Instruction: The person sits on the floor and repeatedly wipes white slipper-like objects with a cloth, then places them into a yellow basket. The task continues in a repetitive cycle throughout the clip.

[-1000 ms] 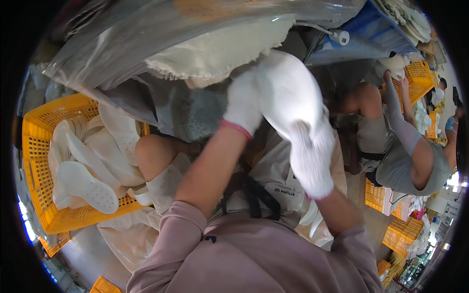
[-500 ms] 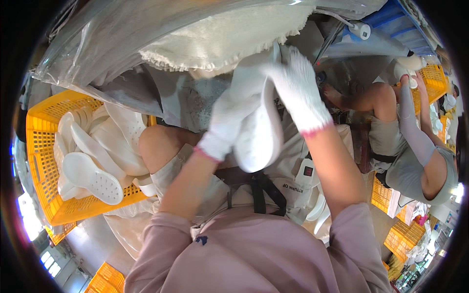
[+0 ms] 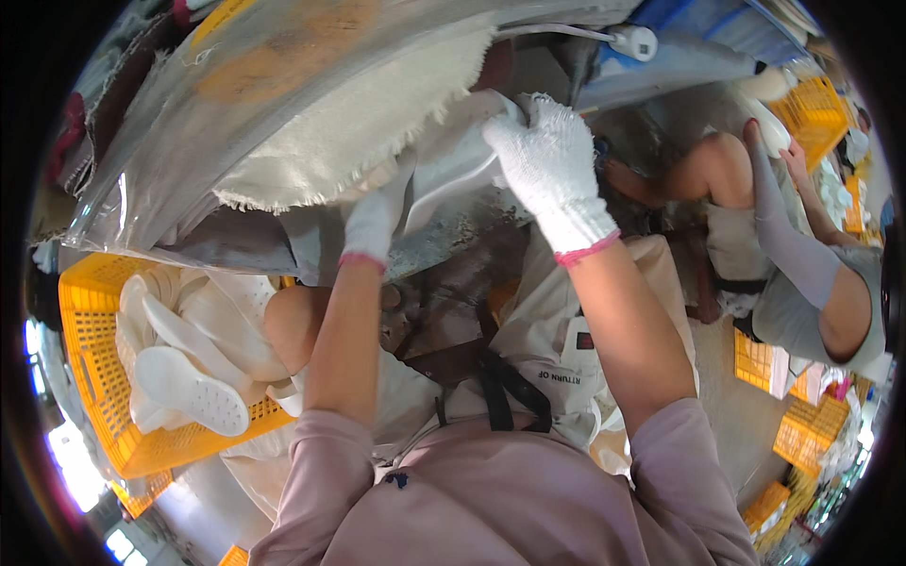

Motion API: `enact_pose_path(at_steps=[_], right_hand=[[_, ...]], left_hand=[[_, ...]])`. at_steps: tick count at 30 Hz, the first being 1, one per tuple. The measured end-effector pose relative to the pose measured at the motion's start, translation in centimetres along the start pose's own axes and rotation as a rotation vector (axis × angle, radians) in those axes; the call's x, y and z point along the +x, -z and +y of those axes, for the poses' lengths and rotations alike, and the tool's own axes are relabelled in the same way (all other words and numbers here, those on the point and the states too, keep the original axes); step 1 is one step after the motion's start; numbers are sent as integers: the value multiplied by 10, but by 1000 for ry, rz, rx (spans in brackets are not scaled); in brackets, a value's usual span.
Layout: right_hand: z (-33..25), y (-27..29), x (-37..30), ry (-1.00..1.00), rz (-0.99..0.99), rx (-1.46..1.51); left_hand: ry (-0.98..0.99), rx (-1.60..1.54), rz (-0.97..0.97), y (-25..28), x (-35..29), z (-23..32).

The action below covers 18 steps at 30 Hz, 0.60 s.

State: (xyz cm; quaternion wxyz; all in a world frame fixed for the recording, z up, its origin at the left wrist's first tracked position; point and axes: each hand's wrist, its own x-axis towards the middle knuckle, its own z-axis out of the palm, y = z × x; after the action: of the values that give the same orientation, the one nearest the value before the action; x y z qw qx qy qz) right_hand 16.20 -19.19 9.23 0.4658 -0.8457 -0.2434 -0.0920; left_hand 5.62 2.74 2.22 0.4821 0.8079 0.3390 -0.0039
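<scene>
A white shoe insole is held slantwise in front of me, close against the frayed edge of a white cloth wheel. My right hand, in a white knit glove with a pink cuff, grips the insole's far right end. At its near left end is my left hand, gloved alike. Its fingers reach in by the wheel's edge and are partly covered, but they appear closed on the insole. Whether the insole touches the wheel is hard to make out.
Clear plastic sheeting drapes around the wheel. A yellow crate of white insoles stands at my left knee. On the right a co-worker sits handling a white piece. Yellow crates stand behind. A white round-ended fixture hangs above right.
The insole has gone from hanging upright before me to lying slantwise by the wheel. My left hand moved left and forward to the wheel's edge. The view has shifted slightly.
</scene>
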Motion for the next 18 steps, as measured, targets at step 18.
enact_pose_path(at_steps=[18], right_hand=[[-97, 43, -108, 589, -538, -527]], left_hand=[[155, -1615, -628, -15, -90, 28]])
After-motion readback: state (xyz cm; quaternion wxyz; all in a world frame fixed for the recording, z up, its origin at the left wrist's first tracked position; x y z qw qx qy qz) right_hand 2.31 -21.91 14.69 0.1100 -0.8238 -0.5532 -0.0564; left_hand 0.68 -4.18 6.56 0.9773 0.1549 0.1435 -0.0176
